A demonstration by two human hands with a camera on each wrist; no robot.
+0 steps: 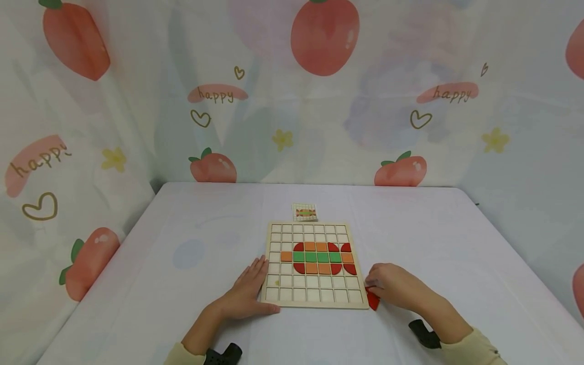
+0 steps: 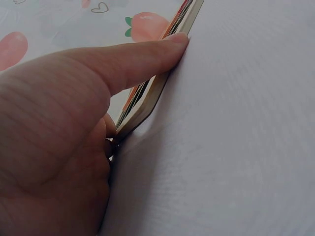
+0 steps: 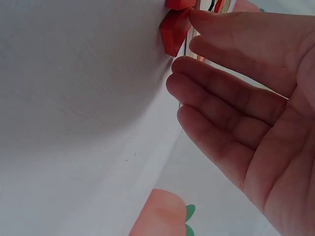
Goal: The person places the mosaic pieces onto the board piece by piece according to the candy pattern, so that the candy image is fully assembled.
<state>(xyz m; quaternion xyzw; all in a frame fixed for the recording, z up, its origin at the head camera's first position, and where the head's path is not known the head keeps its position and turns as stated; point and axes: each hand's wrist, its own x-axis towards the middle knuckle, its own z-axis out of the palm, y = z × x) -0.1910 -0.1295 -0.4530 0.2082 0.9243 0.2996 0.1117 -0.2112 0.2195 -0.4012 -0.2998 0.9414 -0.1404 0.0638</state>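
A wooden grid board (image 1: 304, 300) lies on the table, with green squares (image 1: 317, 257), orange squares (image 1: 316, 246) and red rounded pieces (image 1: 349, 269) in its cells. My left hand (image 1: 246, 291) rests along its left edge with fingers extended; in the left wrist view the thumb (image 2: 147, 61) lies against the board's edge (image 2: 147, 105). Beside the lower right corner, my right hand (image 1: 397, 286) is at loose red pieces (image 1: 373, 300). In the right wrist view its thumb tip touches a red block (image 3: 173, 33), the other fingers extended and apart from it. A second red block (image 3: 179, 4) is partly cut off.
A small pattern card (image 1: 304, 212) lies just behind the board, printed with a similar coloured design on a grid. White cloth covers the table (image 1: 205, 213). A fruit-printed curtain (image 1: 319, 126) stands behind and to the sides.
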